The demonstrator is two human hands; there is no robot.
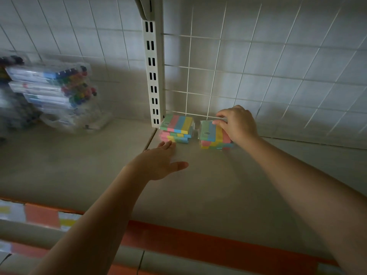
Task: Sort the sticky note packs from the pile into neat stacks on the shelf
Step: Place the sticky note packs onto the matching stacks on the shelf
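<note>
the right hand (pixel 237 124) has its fingers (pixel 220 124) curled, pinching the top pack of the right pastel-striped sticky note stack (pixel 211 134) on the grey shelf (pixel 198 185). the left hand (pixel 158 161) lies flat, fingers (pixel 165 144) straight and together, just before the left pastel-striped stack (pixel 176 129).

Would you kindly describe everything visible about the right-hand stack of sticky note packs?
The right-hand stack holds clear-wrapped packs striped green, blue, yellow and pink, unevenly piled. It sits at the back of the shelf near the wire grid, apart from the left stack. The right hand grips its top pack.
</note>
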